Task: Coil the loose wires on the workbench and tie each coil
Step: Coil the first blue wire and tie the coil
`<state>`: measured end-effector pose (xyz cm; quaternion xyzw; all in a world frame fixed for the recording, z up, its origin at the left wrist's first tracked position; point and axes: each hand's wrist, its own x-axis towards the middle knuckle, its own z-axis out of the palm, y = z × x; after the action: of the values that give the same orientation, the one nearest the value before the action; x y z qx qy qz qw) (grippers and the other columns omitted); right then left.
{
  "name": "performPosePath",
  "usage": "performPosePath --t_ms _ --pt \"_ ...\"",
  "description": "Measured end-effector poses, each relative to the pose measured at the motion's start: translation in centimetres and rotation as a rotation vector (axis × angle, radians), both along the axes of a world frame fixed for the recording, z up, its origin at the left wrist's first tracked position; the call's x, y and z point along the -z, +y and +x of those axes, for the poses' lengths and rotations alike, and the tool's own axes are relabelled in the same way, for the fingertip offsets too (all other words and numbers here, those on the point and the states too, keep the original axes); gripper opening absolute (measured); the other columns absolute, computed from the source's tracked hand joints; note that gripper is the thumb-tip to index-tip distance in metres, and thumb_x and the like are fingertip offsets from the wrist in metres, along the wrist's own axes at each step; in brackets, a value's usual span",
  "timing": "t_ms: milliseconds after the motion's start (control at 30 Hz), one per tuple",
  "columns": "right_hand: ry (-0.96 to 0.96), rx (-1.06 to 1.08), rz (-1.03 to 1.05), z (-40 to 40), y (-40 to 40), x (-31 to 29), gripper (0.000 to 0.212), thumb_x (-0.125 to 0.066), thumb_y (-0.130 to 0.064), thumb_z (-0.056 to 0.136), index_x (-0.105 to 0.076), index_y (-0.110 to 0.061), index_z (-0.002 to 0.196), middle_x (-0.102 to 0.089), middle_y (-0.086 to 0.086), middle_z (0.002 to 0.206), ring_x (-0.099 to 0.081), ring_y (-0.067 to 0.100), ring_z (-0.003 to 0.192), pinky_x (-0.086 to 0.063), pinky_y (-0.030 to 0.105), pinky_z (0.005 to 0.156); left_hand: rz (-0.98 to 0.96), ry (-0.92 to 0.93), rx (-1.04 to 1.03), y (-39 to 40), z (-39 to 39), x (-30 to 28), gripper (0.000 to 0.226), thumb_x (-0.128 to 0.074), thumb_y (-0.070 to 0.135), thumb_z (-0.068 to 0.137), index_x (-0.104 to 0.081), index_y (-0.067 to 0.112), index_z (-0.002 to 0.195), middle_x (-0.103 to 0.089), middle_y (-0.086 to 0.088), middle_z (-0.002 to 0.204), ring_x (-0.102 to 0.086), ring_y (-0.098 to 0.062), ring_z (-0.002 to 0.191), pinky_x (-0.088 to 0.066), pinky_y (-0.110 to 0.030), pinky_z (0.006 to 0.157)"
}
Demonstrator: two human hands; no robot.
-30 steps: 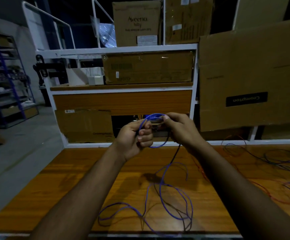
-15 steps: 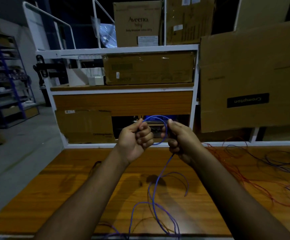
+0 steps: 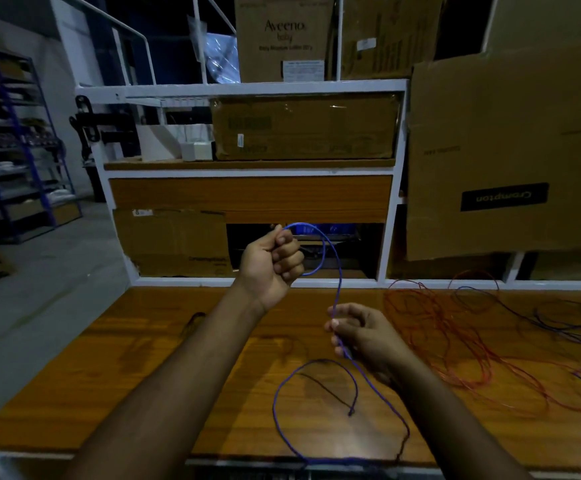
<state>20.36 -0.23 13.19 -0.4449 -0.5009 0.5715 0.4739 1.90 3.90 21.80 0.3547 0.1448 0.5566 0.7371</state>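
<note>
Two hands work one blue wire [image 3: 338, 289] above the wooden workbench [image 3: 143, 358]. Boxes crowd the white shelf frame [image 3: 247, 88] behind it: an Aveeno carton [image 3: 282, 32] on top at about 12 o'clock, a long taped carton [image 3: 302, 126] in the bay below, small white boxes [image 3: 197, 151] beside it toward 9 o'clock, and a flattened Crompton carton [image 3: 503, 150] leaning at 2 o'clock. What any closed carton holds I cannot tell.

The left hand [image 3: 271, 263] is raised near the middle, fingers curled tight into a fist round a small loop of the wire, which arcs out toward 3 o'clock and back into the fist. From the loop's top the wire drops almost straight toward 6 o'clock to the right hand [image 3: 358, 336], which is lower and nearer, pinching it between thumb and forefinger with the other fingers loosely curled. Below that pinch the wire runs on toward 5 o'clock, then sweeps round in a wide loop lying on the bench near its front edge, its free end pointing down inside the loop.

Loose red wires [image 3: 455, 341] sprawl at 3 o'clock, well apart from the hands.
</note>
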Motion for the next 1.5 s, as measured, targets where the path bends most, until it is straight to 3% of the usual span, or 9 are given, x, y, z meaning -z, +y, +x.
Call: performPosePath --t_ms 100,200,333,467,633,900,1033,1233,1500 --pt "-0.456 0.097 0.175 -1.9 -1.5 -1.4 0.005 -0.062 -0.011 0.096 -0.064 -0.006 0.094 -0.072 0.007 0.072 -0.057 0.013 0.045 -0.042 0.024 0.04 0.003 0.039 -0.009 0.3 0.4 0.3 0.042 -0.027 0.032 0.107 -0.039 0.018 0.069 -0.028 0.007 0.05 -0.022 -0.007 0.04 -0.015 -0.023 0.045" --pt "-0.933 0.006 0.401 -2.3 -3.0 -4.7 0.01 -0.06 -0.022 0.097 -0.068 -0.018 0.092 -0.075 0.003 0.078 -0.068 0.012 0.069 -0.055 0.029 0.062 0.009 0.066 -0.018 0.5 0.4 0.6 0.042 -0.027 0.032 0.107 -0.039 0.018 0.069 -0.028 0.007 0.05 -0.022 -0.007 0.04 -0.015 -0.022 0.044" --pt "-1.203 -0.206 0.719 -2.0 -4.2 -8.7 0.027 -0.05 -0.002 0.093 -0.064 -0.024 0.101 -0.071 -0.003 0.097 -0.063 0.009 0.087 -0.051 0.025 0.075 0.028 0.115 -0.034 0.4 0.5 0.7 0.041 -0.03 0.03 0.106 -0.04 0.017 0.068 -0.029 0.007 0.049 -0.023 -0.006 0.039 -0.017 -0.022 0.043" --pt "-1.156 -0.084 1.032 -2.1 -3.1 -11.3 0.029 -0.058 -0.011 0.097 -0.069 -0.023 0.121 -0.072 -0.004 0.111 -0.067 0.004 0.098 -0.054 0.024 0.087 0.066 0.219 -0.07 -0.1 0.8 0.8 0.038 -0.033 0.03 0.105 -0.043 0.015 0.072 -0.036 0.004 0.051 -0.034 -0.009 0.042 -0.03 -0.021 0.044" --pt "-1.114 0.226 1.301 -1.7 -1.2 -11.9 0.021 -0.058 -0.018 0.091 -0.071 -0.012 0.106 -0.068 0.008 0.095 -0.066 0.017 0.078 -0.055 0.022 0.066 0.122 0.295 -0.084 -1.2 1.1 0.4 0.031 -0.036 0.027 0.105 -0.05 0.014 0.08 -0.04 0.0 0.058 -0.039 -0.01 0.045 -0.033 -0.022 0.046" --pt "-1.219 0.384 1.131 -1.0 1.8 -12.0 0.037 -0.039 -0.055 0.097 -0.059 -0.024 0.103 -0.062 -0.005 0.088 -0.058 0.011 0.07 -0.054 0.035 0.058 0.05 0.207 0.098 -1.7 0.4 -0.5 0.041 -0.032 0.032 0.104 -0.042 0.016 0.067 -0.028 0.008 0.046 -0.023 -0.005 0.035 -0.012 -0.022 0.041" --pt "-1.027 0.268 1.02 -1.1 2.0 -11.6 0.045 -0.036 -0.058 0.099 -0.069 -0.028 0.09 -0.061 -0.007 0.06 -0.057 0.003 0.053 -0.048 0.031 0.048 0.054 0.226 0.135 -1.8 0.0 -0.8 0.037 -0.039 0.035 0.096 -0.044 0.016 0.064 -0.028 0.007 0.047 -0.024 -0.005 0.035 -0.014 -0.022 0.04" --pt "-0.491 -0.047 0.567 -0.9 1.4 -11.8 0.054 -0.044 -0.05 0.101 -0.061 -0.009 0.07 -0.054 -0.003 0.054 -0.046 0.006 0.047 -0.036 0.019 0.047 0.043 0.234 0.188 -2.1 0.2 -0.7 0.039 -0.04 0.035 0.095 -0.046 0.018 0.06 -0.028 0.008 0.046 -0.018 -0.005 0.037 -0.012 -0.022 0.042" --pt "0.121 -0.413 0.118 4.5 3.0 -6.0 0.037 -0.062 -0.034 0.095 -0.059 -0.006 0.118 -0.064 0.003 0.091 -0.039 0.003 0.047 -0.036 0.017 0.044 -0.018 0.021 0.115 -1.7 -1.0 -0.8 0.04 -0.035 0.032 0.1 -0.042 0.02 0.063 -0.02 0.008 0.051 -0.009 -0.01 0.048 -0.01 -0.023 0.043"
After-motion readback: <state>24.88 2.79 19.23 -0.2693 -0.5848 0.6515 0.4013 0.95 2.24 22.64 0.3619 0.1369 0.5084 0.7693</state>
